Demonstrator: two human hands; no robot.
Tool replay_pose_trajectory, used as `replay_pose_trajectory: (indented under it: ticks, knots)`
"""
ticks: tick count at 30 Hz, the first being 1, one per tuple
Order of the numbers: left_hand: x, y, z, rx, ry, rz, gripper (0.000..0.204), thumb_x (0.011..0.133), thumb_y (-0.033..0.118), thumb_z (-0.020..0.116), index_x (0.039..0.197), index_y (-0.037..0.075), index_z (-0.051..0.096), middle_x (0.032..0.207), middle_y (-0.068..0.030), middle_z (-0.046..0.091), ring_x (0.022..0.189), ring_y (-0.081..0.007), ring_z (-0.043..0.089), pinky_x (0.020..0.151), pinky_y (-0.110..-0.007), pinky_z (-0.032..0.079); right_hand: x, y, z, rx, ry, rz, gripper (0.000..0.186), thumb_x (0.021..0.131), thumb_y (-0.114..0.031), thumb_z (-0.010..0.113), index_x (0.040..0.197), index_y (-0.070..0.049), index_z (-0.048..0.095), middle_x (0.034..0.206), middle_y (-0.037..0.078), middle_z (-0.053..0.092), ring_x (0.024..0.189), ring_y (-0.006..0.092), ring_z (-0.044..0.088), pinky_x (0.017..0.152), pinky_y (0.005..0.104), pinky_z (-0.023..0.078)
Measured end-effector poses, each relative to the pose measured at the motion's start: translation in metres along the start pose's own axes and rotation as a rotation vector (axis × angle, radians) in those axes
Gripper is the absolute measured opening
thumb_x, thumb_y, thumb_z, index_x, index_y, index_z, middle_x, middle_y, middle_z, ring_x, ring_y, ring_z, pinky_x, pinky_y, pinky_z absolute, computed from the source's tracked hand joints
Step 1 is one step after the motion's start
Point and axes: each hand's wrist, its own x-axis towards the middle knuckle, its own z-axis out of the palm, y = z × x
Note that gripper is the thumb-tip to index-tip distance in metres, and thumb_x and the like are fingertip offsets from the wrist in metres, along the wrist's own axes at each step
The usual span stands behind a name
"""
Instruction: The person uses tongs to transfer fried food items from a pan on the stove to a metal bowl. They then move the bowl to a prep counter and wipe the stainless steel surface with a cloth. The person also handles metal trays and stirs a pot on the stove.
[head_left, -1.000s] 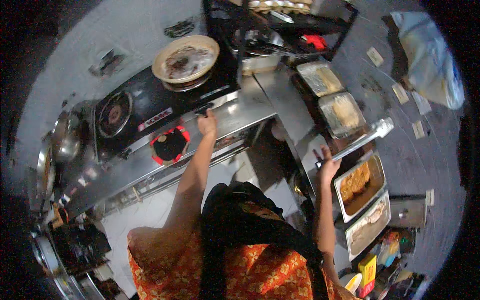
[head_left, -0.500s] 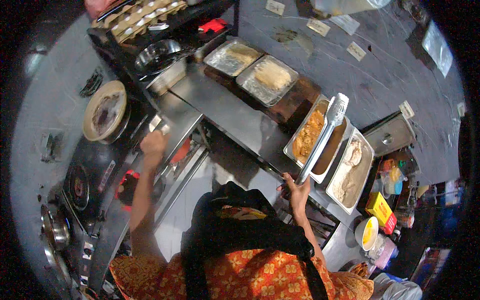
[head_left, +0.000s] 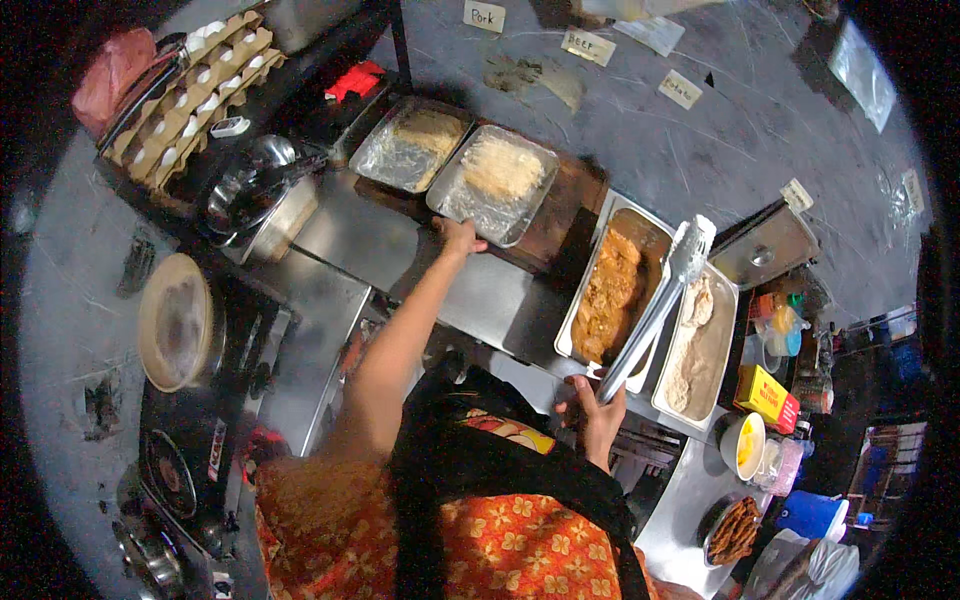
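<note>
My left hand (head_left: 460, 237) grips the near rim of a rectangular metal tray (head_left: 450, 205) holding pale crumbs on a crinkled lining. A similar tray (head_left: 380, 153) lies just left of it, both on a dark board (head_left: 570, 215). My right hand (head_left: 594, 410) holds long metal tongs (head_left: 654, 310) by the lower end, their tips raised over two steel pans at the right. One pan (head_left: 608, 290) contains orange-brown coated pieces; the other (head_left: 693, 355) contains pale floury pieces.
Egg cartons (head_left: 200, 100) and steel bowls (head_left: 250, 180) stand upper left. A stove (head_left: 190, 470) with a pan (head_left: 175, 320) runs down the left. A yellow box (head_left: 760, 392), white bowl (head_left: 743, 450) and plate of browned food (head_left: 730, 530) crowd the right counter.
The view has turned from the stove toward the trays. My left hand has left the stove front and now grips a tray. The tongs in my right hand point more upward.
</note>
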Motion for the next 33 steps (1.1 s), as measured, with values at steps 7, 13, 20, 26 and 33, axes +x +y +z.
replay_pose_trajectory:
  ticks: [7, 13, 20, 26, 33]
  knots:
    - [-0.008, -0.009, -0.024, 0.191, -0.274, -0.003, 0.077, 0.08, 0.028, 0.061, 0.133, -0.002, 0.012, 0.121, -0.0229, 0.04, 0.081, -0.0311, 0.061, 0.049, -0.037, 0.055, 0.021, -0.007, 0.061, 0.045, 0.099, 0.009, 0.033, 0.083, -0.013, 0.062, 0.105, -0.002, 0.04, 0.082, 0.015, 0.061, 0.048, 0.0181, 0.057, 0.037, 0.0267, 0.042]
    - [0.069, 0.047, -0.08, 0.106, 0.094, 0.269, 0.071, 0.087, 0.048, 0.05, 0.135, 0.004, 0.02, 0.08, -0.011, 0.053, 0.053, -0.0156, 0.052, 0.043, -0.029, 0.048, 0.088, 0.049, 0.092, -0.206, 0.132, -0.231, 0.04, 0.082, -0.015, 0.065, 0.11, -0.001, 0.041, 0.094, 0.01, 0.056, 0.077, 0.0156, 0.057, 0.051, 0.0296, 0.05]
    - [0.101, 0.046, -0.089, 0.43, -0.11, 0.169, 0.069, 0.086, 0.049, 0.05, 0.131, 0.004, 0.023, 0.095, -0.0134, 0.053, 0.06, -0.0188, 0.056, 0.049, -0.032, 0.051, 0.17, 0.055, 0.167, -0.205, 0.099, -0.147, 0.039, 0.082, -0.022, 0.065, 0.107, -0.003, 0.041, 0.085, 0.012, 0.06, 0.065, 0.0156, 0.058, 0.054, 0.031, 0.053]
    - [0.087, 0.063, -0.079, 0.039, 0.145, 0.161, 0.075, 0.085, 0.054, 0.05, 0.135, 0.01, 0.016, 0.096, -0.0155, 0.052, 0.056, -0.0189, 0.053, 0.047, -0.033, 0.049, 0.222, 0.128, 0.15, -0.531, 0.177, -0.256, 0.076, 0.077, -0.007, 0.062, 0.135, 0.006, 0.015, 0.071, 0.01, 0.052, 0.06, 0.0171, 0.057, 0.047, 0.0315, 0.05]
    - [0.137, 0.106, -0.11, 0.17, 0.092, 0.352, 0.054, 0.078, 0.001, 0.053, 0.126, 0.002, 0.027, 0.109, -0.0195, 0.051, 0.072, -0.029, 0.063, 0.052, -0.035, 0.058, 0.194, 0.081, 0.149, -0.587, 0.253, -0.147, 0.062, 0.07, -0.006, 0.065, 0.122, 0.0, 0.032, 0.093, 0.024, 0.059, 0.079, 0.0374, 0.059, 0.075, 0.0393, 0.045]
